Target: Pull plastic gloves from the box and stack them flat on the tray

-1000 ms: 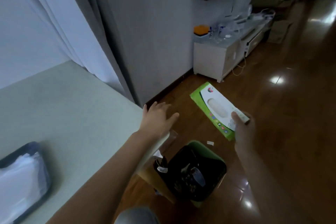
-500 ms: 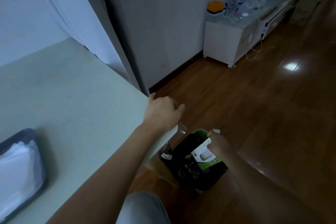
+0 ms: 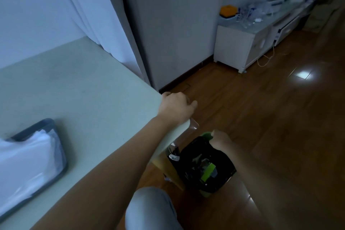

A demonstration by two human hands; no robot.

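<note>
The green glove box (image 3: 208,171) lies inside the green waste bin (image 3: 226,162) with a black liner, on the floor beside the table. My right hand (image 3: 220,140) hovers over the bin's far rim, fingers loosely curled downward, holding nothing. My left hand (image 3: 176,108) grips the corner of the pale green table (image 3: 84,95), fingers curled over its edge. At the left edge a dark tray (image 3: 62,155) holds a flat stack of clear plastic gloves (image 3: 24,157).
A white low cabinet (image 3: 237,46) with clutter on top stands against the wall at the far right. Curtains hang behind the table. Wooden floor stretches to the right. My knee (image 3: 151,209) is at the bottom centre.
My right hand carried the glove box down into the bin and let it go; the box now lies among the rubbish. My left hand curled onto the table corner.
</note>
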